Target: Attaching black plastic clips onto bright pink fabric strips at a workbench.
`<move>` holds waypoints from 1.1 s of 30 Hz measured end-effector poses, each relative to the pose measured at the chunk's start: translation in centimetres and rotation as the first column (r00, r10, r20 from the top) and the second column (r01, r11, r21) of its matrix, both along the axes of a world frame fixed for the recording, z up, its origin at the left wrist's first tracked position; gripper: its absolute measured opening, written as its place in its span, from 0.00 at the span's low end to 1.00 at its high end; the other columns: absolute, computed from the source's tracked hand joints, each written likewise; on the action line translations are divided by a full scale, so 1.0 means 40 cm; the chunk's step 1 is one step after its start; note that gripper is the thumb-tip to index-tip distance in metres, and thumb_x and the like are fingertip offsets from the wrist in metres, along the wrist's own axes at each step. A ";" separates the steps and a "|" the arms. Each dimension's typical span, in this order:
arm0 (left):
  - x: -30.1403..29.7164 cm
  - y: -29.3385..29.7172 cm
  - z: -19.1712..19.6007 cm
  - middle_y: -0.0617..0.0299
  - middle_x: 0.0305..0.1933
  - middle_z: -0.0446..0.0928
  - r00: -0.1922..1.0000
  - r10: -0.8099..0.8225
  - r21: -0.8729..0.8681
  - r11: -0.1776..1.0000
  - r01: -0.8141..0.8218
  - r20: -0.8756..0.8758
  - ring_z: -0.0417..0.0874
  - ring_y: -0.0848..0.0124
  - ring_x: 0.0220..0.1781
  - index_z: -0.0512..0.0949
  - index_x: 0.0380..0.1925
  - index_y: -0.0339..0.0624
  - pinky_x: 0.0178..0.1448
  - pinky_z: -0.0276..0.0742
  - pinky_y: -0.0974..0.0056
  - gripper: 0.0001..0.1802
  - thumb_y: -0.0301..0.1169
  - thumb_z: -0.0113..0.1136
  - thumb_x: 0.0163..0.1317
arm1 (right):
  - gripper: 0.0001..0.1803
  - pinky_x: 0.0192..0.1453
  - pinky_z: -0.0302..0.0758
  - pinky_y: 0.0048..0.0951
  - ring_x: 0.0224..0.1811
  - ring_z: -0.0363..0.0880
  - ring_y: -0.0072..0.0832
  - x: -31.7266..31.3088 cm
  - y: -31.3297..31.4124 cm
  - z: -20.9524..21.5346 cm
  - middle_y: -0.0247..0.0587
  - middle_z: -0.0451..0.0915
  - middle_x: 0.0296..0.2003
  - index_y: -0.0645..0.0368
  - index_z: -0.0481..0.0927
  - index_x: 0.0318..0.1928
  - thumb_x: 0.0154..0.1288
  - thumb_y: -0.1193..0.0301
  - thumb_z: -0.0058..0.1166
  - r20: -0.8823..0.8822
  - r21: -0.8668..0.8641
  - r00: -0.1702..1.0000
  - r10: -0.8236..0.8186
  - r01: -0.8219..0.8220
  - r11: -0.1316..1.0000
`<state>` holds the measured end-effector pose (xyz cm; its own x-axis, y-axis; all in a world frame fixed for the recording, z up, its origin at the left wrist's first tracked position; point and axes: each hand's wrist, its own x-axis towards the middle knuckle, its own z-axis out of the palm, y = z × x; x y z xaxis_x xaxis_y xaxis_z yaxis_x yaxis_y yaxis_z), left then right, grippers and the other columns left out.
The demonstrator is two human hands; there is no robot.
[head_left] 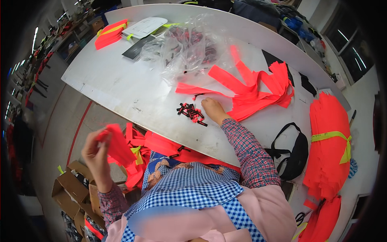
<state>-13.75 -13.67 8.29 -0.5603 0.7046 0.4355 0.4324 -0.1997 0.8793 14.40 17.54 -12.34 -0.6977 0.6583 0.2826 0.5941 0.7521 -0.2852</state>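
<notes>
Perhaps, on our white table (125, 90), the loose heap of orange-red strips (252, 103) at right could slide or tangle if our checked right sleeve (250, 151) brushed it. Just off the table's near edge, at left, our left hand (96, 152) pinches a bright orange-red fabric piece (120, 145), thin and flat-looking, while our right hand (213, 109) curls beside the small black-and-red tabs (188, 110) mid-table; whether it grips one, we cannot tell.

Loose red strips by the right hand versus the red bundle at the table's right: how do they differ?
The loose strips are untied, while the red bundle is bound with a yellow tie. The loose strips fan out and cross one another; the red bundle is a thick, lined-up stack. Both share a bright orange-red colour.
</notes>
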 end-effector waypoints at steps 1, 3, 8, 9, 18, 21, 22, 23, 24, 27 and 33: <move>0.026 0.034 -0.026 0.63 0.40 0.80 0.998 -0.061 -0.059 0.996 0.061 -0.004 0.78 0.77 0.43 0.82 0.42 0.34 0.49 0.73 0.73 0.12 0.14 0.59 0.58 | 0.07 0.45 0.76 0.43 0.37 0.79 0.48 0.020 0.000 -0.001 0.51 0.79 0.33 0.64 0.79 0.32 0.61 0.74 0.50 -0.121 -0.087 0.991 -0.052 0.041 0.995; 0.062 0.045 -0.054 0.63 0.38 0.79 0.995 -0.096 -0.121 0.988 0.096 0.013 0.79 0.76 0.43 0.82 0.42 0.35 0.48 0.74 0.73 0.13 0.14 0.59 0.57 | 0.09 0.43 0.78 0.36 0.35 0.82 0.40 0.002 -0.042 0.064 0.46 0.82 0.33 0.65 0.80 0.36 0.65 0.72 0.52 -0.225 -0.111 0.973 -0.051 0.027 0.993; 0.176 0.131 -0.069 0.60 0.39 0.79 0.935 -0.355 -0.153 0.924 0.350 0.000 0.80 0.73 0.41 0.82 0.44 0.36 0.44 0.74 0.72 0.14 0.15 0.58 0.58 | 0.12 0.46 0.77 0.21 0.40 0.79 0.18 0.049 -0.238 0.313 0.34 0.81 0.36 0.65 0.82 0.45 0.71 0.69 0.52 -0.632 -0.774 0.684 -0.365 -0.573 0.267; 0.192 0.140 -0.073 0.59 0.39 0.79 0.916 -0.402 -0.133 0.908 0.397 -0.015 0.80 0.73 0.40 0.82 0.45 0.37 0.42 0.74 0.72 0.15 0.15 0.59 0.58 | 0.11 0.45 0.76 0.21 0.40 0.79 0.19 0.056 -0.281 0.358 0.34 0.81 0.36 0.65 0.81 0.45 0.71 0.69 0.52 -0.676 -0.732 0.653 -0.341 -0.646 0.215; 0.266 0.142 -0.032 0.60 0.39 0.79 0.859 -0.492 -0.154 0.846 0.511 0.143 0.81 0.74 0.41 0.83 0.43 0.38 0.42 0.77 0.71 0.12 0.19 0.62 0.59 | 0.10 0.43 0.73 0.21 0.38 0.76 0.18 0.009 -0.388 0.447 0.33 0.78 0.35 0.64 0.81 0.45 0.70 0.71 0.53 -0.743 -0.598 0.662 -0.100 -0.589 0.544; 0.267 0.134 -0.030 0.60 0.38 0.79 0.860 -0.496 -0.164 0.844 0.511 0.125 0.81 0.75 0.40 0.83 0.43 0.38 0.40 0.79 0.72 0.12 0.19 0.63 0.59 | 0.08 0.43 0.73 0.21 0.38 0.76 0.19 -0.003 -0.398 0.453 0.35 0.77 0.35 0.62 0.82 0.44 0.69 0.72 0.54 -0.736 -0.543 0.676 -0.039 -0.555 0.630; 0.266 0.133 -0.030 0.60 0.38 0.79 0.862 -0.499 -0.179 0.843 0.508 0.094 0.81 0.75 0.40 0.83 0.43 0.39 0.39 0.79 0.73 0.12 0.19 0.64 0.58 | 0.08 0.42 0.73 0.21 0.38 0.76 0.20 -0.004 -0.399 0.453 0.35 0.78 0.36 0.62 0.82 0.43 0.69 0.72 0.55 -0.732 -0.532 0.680 -0.030 -0.543 0.650; 0.265 0.133 -0.030 0.60 0.38 0.79 0.862 -0.498 -0.178 0.844 0.507 0.095 0.81 0.75 0.40 0.83 0.43 0.39 0.39 0.79 0.73 0.12 0.19 0.64 0.58 | 0.07 0.42 0.73 0.21 0.38 0.76 0.20 -0.005 -0.399 0.454 0.36 0.78 0.36 0.62 0.82 0.43 0.68 0.73 0.56 -0.728 -0.520 0.685 -0.023 -0.531 0.669; 0.263 0.132 -0.029 0.60 0.38 0.79 0.866 -0.494 -0.192 0.845 0.499 0.076 0.82 0.75 0.40 0.83 0.42 0.38 0.40 0.79 0.73 0.11 0.19 0.63 0.59 | 0.07 0.42 0.73 0.21 0.38 0.76 0.20 -0.005 -0.399 0.457 0.36 0.78 0.36 0.62 0.82 0.43 0.68 0.73 0.56 -0.727 -0.520 0.686 -0.022 -0.531 0.669; 0.266 0.133 -0.030 0.60 0.38 0.80 0.867 -0.483 -0.201 0.844 0.498 0.120 0.82 0.75 0.40 0.82 0.41 0.36 0.41 0.80 0.72 0.10 0.20 0.63 0.59 | 0.06 0.40 0.73 0.21 0.37 0.76 0.20 -0.001 -0.399 0.463 0.36 0.78 0.36 0.61 0.83 0.42 0.66 0.74 0.57 -0.692 -0.436 0.718 0.071 -0.495 0.751; 0.261 0.141 -0.041 0.62 0.42 0.82 0.784 -0.461 -0.121 0.826 0.550 0.415 0.81 0.78 0.42 0.79 0.46 0.34 0.45 0.80 0.73 0.12 0.21 0.63 0.61 | 0.09 0.41 0.75 0.20 0.36 0.77 0.20 -0.013 -0.408 0.434 0.35 0.79 0.37 0.61 0.81 0.45 0.66 0.73 0.58 -0.772 -0.479 0.631 -0.073 -0.503 0.719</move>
